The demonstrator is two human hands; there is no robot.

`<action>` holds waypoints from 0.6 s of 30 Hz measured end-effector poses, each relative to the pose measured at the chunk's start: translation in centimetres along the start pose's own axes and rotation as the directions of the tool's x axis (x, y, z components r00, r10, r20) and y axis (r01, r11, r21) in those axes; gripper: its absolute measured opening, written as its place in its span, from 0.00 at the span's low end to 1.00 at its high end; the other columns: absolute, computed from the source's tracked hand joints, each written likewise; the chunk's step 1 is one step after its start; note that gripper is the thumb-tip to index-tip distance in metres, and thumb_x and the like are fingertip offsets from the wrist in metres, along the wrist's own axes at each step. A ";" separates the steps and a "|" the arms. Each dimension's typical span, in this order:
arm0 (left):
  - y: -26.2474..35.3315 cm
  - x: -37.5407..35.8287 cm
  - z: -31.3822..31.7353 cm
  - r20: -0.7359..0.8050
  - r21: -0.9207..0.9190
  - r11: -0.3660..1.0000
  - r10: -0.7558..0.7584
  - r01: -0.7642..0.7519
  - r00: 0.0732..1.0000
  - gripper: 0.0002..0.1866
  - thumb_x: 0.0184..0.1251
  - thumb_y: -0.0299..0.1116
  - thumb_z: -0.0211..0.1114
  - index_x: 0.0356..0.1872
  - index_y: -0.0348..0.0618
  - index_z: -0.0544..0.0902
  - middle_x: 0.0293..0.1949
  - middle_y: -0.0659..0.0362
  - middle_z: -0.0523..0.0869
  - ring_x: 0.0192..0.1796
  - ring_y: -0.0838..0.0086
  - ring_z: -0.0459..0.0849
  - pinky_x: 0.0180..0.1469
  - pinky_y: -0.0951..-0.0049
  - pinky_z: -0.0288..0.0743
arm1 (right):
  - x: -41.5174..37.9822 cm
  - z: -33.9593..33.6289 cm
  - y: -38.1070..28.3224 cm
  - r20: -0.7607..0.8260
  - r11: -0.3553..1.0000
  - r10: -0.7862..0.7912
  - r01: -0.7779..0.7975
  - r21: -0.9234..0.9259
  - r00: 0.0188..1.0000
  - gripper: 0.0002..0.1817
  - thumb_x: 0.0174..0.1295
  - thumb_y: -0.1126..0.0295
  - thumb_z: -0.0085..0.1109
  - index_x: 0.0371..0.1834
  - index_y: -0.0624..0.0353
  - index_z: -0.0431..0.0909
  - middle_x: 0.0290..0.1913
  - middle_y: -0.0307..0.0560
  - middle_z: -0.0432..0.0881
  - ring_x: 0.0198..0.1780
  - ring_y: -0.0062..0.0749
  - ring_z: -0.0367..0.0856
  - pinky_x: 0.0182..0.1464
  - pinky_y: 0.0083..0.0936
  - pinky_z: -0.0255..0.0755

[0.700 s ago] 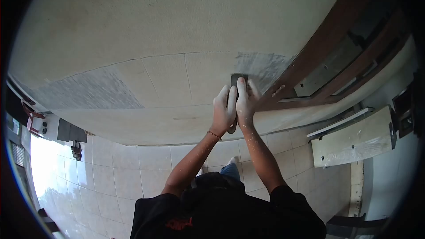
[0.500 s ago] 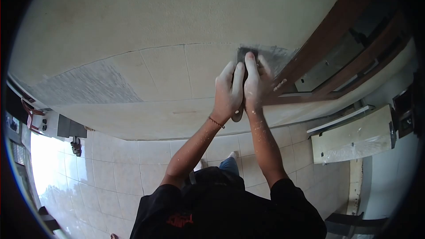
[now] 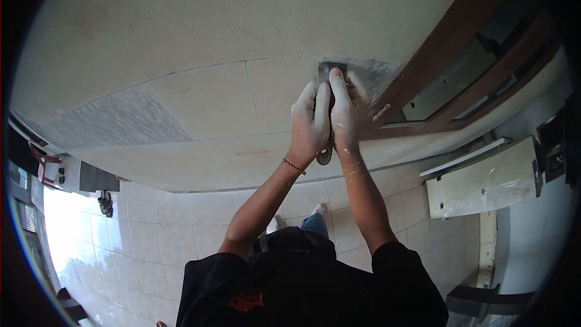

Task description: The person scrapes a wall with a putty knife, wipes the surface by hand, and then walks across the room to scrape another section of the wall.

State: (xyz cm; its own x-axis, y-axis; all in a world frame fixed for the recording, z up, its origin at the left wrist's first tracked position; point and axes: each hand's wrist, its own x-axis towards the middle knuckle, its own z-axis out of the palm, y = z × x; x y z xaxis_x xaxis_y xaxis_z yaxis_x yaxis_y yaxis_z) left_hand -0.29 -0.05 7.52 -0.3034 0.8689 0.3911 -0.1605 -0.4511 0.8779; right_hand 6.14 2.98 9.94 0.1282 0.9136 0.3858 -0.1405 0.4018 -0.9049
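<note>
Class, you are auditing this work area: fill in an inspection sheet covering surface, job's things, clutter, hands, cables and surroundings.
Surface: pale wall with drawn lines; a grey roughened patch at left, another grey patch near the brown frame.
Job's things: flat-bladed tool, its blade apparently against the wall beside the second patch.
Clutter: pale plastic-covered object at right; dark items, perhaps footwear, on the floor at left.
Hands: left hand and right hand both grip the tool; fingers whitened.
Cables: nothing seen.
Surroundings: tiled floor; bright reflection at left.
</note>
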 end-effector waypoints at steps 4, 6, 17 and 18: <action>-7.2 -3.6 -2.5 -0.006 0.281 0.960 -0.016 0.017 1.000 0.14 0.76 0.32 0.52 0.31 0.33 0.69 0.23 0.57 0.67 0.32 0.81 0.63 0.32 0.73 0.64 | -3.6 -1.6 8.5 -0.078 1.000 -0.011 0.013 0.026 0.997 0.20 0.70 0.66 0.58 0.20 0.58 0.66 0.21 0.28 0.66 0.27 0.11 0.62 0.27 0.18 0.56; -8.1 -4.7 -3.1 -0.012 0.281 0.956 -0.082 0.082 0.997 0.14 0.77 0.33 0.52 0.30 0.33 0.69 0.23 0.57 0.67 0.32 0.81 0.64 0.32 0.73 0.64 | -4.0 -2.0 10.9 -0.087 0.999 0.030 -0.028 0.023 0.996 0.19 0.70 0.67 0.58 0.20 0.60 0.67 0.21 0.28 0.66 0.27 0.12 0.62 0.27 0.19 0.57; -5.7 -3.3 -2.4 -0.033 0.218 0.975 -0.027 0.034 0.999 0.17 0.78 0.35 0.52 0.28 0.34 0.69 0.24 0.63 0.68 0.32 0.84 0.64 0.31 0.76 0.63 | -3.3 -1.1 7.4 -0.057 1.000 0.015 -0.014 0.018 0.998 0.19 0.70 0.67 0.58 0.20 0.59 0.67 0.20 0.27 0.68 0.25 0.10 0.61 0.25 0.17 0.55; -6.8 -3.8 -2.8 -0.042 0.233 0.970 -0.057 0.066 0.997 0.17 0.78 0.34 0.51 0.28 0.34 0.69 0.24 0.62 0.68 0.32 0.83 0.64 0.31 0.76 0.63 | -4.0 -0.9 7.9 -0.081 0.996 0.078 -0.075 0.040 0.994 0.19 0.70 0.67 0.58 0.20 0.59 0.67 0.20 0.28 0.68 0.25 0.10 0.61 0.26 0.17 0.56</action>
State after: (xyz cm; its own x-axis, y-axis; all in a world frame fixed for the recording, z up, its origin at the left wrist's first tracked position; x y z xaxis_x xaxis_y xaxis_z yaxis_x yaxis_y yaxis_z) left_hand -0.64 -0.83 -0.68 -0.3331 0.8840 0.3279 0.0432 -0.3331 0.9419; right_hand 5.39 2.45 1.09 0.1961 0.9342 0.2981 -0.1892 0.3343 -0.9233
